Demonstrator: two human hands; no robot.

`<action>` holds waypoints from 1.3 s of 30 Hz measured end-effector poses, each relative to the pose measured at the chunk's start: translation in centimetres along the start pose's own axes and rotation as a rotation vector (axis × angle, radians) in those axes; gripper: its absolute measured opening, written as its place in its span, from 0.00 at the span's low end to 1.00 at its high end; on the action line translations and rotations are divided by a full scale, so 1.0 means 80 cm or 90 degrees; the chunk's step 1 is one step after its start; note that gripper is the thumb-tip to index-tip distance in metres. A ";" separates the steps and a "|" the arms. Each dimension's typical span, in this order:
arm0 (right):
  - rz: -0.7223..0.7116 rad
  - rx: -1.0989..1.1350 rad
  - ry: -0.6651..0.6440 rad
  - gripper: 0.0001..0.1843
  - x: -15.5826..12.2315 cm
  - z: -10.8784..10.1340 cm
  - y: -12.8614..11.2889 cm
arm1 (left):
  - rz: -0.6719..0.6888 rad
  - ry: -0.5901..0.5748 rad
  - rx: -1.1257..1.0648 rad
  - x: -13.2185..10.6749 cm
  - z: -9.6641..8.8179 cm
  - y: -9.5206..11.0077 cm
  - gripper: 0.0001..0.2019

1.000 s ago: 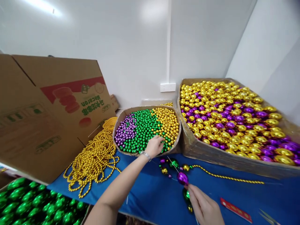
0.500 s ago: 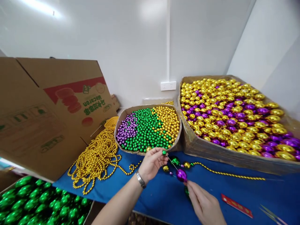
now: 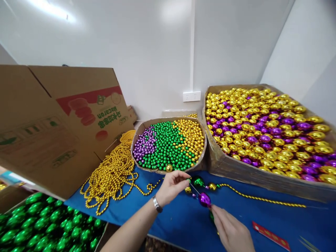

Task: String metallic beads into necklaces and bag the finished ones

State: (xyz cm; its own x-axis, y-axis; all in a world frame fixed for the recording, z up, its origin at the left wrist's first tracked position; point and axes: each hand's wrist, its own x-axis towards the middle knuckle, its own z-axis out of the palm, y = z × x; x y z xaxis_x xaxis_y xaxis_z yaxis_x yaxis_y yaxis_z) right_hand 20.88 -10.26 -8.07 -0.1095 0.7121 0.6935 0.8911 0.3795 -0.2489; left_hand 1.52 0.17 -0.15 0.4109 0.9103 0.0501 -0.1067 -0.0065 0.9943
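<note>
Fingers of the left hand are pinched on a green bead at a barely discernible needle, while the right hand, cut off below, is clamped on a glossy purple ball above blue cloth.

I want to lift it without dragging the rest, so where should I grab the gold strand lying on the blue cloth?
Pinch the gold strand on its straight stretch right of the purple ball, coming from above, fingers across it. It lies flat and thin on the blue cloth, clear of the cardboard box there, so a top-down pinch probably suits best.
</note>
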 end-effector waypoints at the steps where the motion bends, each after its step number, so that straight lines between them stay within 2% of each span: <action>1: 0.001 0.008 -0.003 0.21 0.000 0.000 0.000 | 0.009 -0.012 0.014 0.001 -0.003 0.000 0.14; 2: 0.003 0.016 -0.005 0.21 0.001 -0.001 -0.001 | 0.028 0.000 0.033 0.003 -0.008 -0.001 0.17; 4: 0.003 0.019 0.003 0.21 0.001 -0.003 -0.001 | 0.095 0.085 0.122 0.011 -0.024 -0.004 0.21; 6: -0.003 0.010 0.018 0.20 0.003 -0.004 -0.001 | 0.163 0.165 0.298 0.022 -0.046 -0.008 0.21; 7: -0.006 0.005 0.024 0.19 0.003 -0.005 -0.001 | 0.183 0.176 0.402 0.027 -0.056 -0.011 0.20; 10: -0.013 0.001 0.032 0.19 0.005 -0.006 -0.003 | 0.187 0.120 0.644 0.038 -0.080 -0.021 0.16; 13: -0.008 0.009 0.029 0.20 0.006 -0.007 -0.006 | 0.172 0.102 0.699 0.040 -0.086 -0.028 0.14; 15: 0.004 0.021 0.019 0.20 0.006 -0.006 -0.008 | 0.175 0.118 0.645 0.038 -0.083 -0.029 0.14; 17: 0.017 0.037 0.013 0.19 0.006 -0.004 -0.011 | 0.160 0.138 0.520 0.035 -0.075 -0.026 0.14; 20: 0.020 0.054 0.014 0.19 0.005 -0.001 -0.014 | 0.077 0.172 0.185 0.027 -0.056 -0.019 0.15; 23: 0.004 0.062 0.013 0.17 0.003 0.003 -0.017 | -0.010 0.166 -0.166 0.017 -0.032 -0.013 0.15; 26: -0.008 0.061 0.012 0.16 0.000 0.005 -0.018 | -0.061 0.159 -0.359 0.008 -0.012 -0.010 0.15; 30: -0.020 0.045 0.011 0.16 -0.002 0.005 -0.018 | -0.072 0.177 -0.450 0.002 0.003 -0.007 0.14; 39: -0.039 0.001 -0.017 0.17 -0.005 0.005 -0.017 | -0.048 0.205 -0.474 -0.002 0.012 -0.007 0.12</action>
State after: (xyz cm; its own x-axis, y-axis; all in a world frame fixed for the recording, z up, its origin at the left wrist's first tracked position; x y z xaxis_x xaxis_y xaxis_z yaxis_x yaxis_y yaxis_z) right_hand 19.53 -10.83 -8.30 -0.1760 0.7029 0.6892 0.8818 0.4238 -0.2070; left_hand 2.42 -0.36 -0.63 0.1721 0.9724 -0.1573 -0.7098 0.2331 0.6647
